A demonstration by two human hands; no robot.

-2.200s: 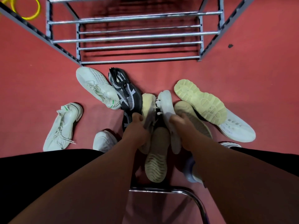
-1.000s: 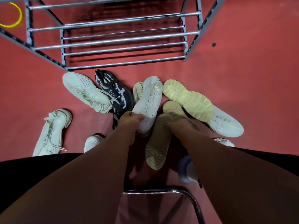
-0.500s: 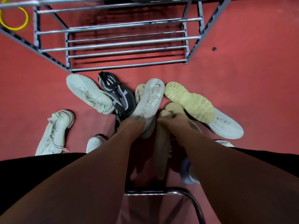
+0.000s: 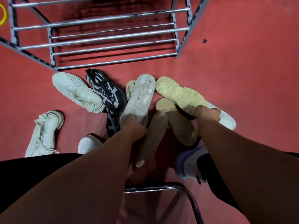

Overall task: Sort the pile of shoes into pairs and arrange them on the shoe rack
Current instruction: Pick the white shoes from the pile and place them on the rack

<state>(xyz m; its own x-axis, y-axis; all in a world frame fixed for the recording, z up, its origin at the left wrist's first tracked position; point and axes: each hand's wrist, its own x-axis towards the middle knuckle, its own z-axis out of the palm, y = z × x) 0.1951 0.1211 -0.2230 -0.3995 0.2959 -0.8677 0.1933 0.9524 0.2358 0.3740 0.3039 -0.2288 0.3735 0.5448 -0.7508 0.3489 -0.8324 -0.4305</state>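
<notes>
A pile of shoes lies on the red floor in front of the metal shoe rack (image 4: pixel 113 38). My left hand (image 4: pixel 134 125) grips the heel of a white lace-up sneaker (image 4: pixel 140 97) whose toe points at the rack. My right hand (image 4: pixel 208 113) holds the heel end of a white shoe turned on its side, showing its yellow lugged sole (image 4: pixel 181 94). Between my arms, two beige shoes (image 4: pixel 155 136) (image 4: pixel 181 126) lie loose. A white sneaker with a green tab (image 4: pixel 76 91) and a black patterned shoe (image 4: pixel 105 91) lie left of the pile.
Its green-tabbed mate (image 4: pixel 45 133) lies apart at the left, with a white toe (image 4: pixel 89 143) near my leg. A second black shoe (image 4: pixel 113 123) sits under my left wrist. A lavender-trimmed shoe (image 4: pixel 189 162) and a chrome chair frame (image 4: pixel 178 188) are below.
My right hand let go of the beige shoe, which now lies on the floor, and moved right onto the yellow-soled shoe. My left hand still holds the white sneaker.
</notes>
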